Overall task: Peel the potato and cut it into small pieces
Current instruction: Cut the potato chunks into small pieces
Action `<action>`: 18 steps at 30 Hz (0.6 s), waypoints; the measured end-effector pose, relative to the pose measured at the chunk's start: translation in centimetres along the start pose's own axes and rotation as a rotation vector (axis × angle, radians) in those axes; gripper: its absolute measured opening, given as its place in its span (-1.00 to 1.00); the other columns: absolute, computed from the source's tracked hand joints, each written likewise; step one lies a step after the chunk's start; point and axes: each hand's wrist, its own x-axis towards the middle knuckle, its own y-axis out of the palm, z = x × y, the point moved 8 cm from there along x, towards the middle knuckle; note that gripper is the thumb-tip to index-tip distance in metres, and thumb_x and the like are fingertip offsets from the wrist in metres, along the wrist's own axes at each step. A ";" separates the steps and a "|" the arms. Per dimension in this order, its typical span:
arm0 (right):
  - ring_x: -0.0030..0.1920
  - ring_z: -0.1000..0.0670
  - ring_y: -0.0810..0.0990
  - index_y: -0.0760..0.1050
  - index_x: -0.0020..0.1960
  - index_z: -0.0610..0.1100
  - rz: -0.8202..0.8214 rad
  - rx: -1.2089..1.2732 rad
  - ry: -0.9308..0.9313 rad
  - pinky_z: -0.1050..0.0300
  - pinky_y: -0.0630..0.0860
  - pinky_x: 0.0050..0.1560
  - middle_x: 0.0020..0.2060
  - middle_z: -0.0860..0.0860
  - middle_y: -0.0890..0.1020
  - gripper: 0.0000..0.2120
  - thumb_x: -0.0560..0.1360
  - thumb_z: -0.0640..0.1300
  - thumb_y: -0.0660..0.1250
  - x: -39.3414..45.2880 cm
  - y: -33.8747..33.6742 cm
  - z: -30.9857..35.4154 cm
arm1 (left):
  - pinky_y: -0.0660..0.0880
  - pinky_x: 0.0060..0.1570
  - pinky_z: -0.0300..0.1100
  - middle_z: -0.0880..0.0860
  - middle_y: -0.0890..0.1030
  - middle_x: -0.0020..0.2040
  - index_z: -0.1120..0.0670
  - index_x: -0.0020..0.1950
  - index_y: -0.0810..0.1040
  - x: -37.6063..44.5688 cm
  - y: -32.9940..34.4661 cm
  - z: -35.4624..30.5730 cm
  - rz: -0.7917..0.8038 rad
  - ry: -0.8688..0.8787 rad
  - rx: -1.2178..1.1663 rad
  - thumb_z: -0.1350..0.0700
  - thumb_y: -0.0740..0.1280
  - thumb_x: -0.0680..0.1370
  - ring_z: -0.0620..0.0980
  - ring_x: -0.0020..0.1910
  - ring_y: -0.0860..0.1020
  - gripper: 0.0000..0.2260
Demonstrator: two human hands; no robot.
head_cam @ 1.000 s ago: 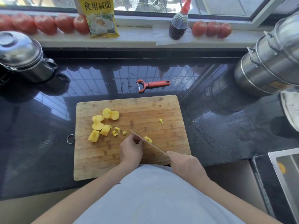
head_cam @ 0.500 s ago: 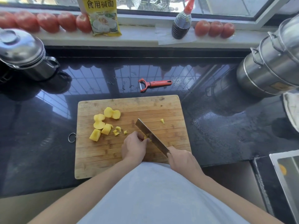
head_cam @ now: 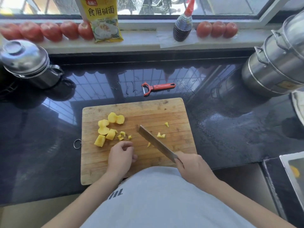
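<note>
Left hand (head_cam: pixel 120 157) hovers loosely curled, holding nothing; right hand (head_cam: pixel 193 167) keeps a closed grip.

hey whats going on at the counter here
A person is cutting up a peeled potato on a wooden cutting board. The right hand grips a knife, its blade angled over the board among a few small bits. The left hand rests on the board with fingers loosely curled, holding nothing that I can see. Several larger potato chunks on the left of the board are not yet cut small. The peeler lies on the counter behind the board.
</note>
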 end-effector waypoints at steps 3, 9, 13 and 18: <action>-0.42 -0.26 0.50 0.47 -0.15 -0.13 0.058 -0.111 -0.075 -0.02 0.38 -0.47 -0.44 -0.08 0.55 -0.92 0.52 -0.21 0.25 -0.1 2.1 0.7 | 0.68 -0.05 0.04 0.11 0.67 -0.01 0.09 0.10 0.62 -0.7 -4.0 1.7 -0.112 -0.074 -0.101 0.29 0.25 0.66 0.09 -0.18 0.69 -0.82; -0.29 -0.23 0.57 0.35 -0.12 -0.02 0.032 -0.145 0.027 -0.10 0.52 -0.28 -0.31 -0.03 0.60 -0.84 0.64 -0.10 0.14 0.5 0.6 -0.6 | 0.62 0.01 -0.10 0.08 0.67 0.07 0.11 0.24 0.59 -0.8 -5.9 2.7 -0.171 -0.173 -0.189 0.21 0.24 0.71 0.06 0.01 0.68 -0.83; -0.30 -0.14 0.56 0.44 -0.04 -0.03 -0.080 -0.073 0.169 -0.03 0.53 -0.28 -0.34 0.03 0.55 -0.85 0.66 -0.07 0.14 1.7 -2.1 -2.7 | 0.49 -0.07 -0.26 0.04 0.64 0.19 0.06 0.36 0.57 -0.7 -5.0 0.8 -0.157 -0.130 -0.162 0.19 0.21 0.72 -0.01 0.14 0.63 -0.75; -0.35 -0.03 0.53 0.43 -0.09 -0.04 -0.131 -0.006 0.257 0.11 0.40 -0.39 -0.34 0.02 0.55 -0.82 0.67 -0.08 0.14 2.9 -3.6 -3.5 | 0.52 0.32 -0.03 0.02 0.59 0.39 0.06 0.48 0.54 0.6 -2.6 -1.1 -0.131 -0.078 -0.082 0.18 0.26 0.69 0.03 0.29 0.58 -0.64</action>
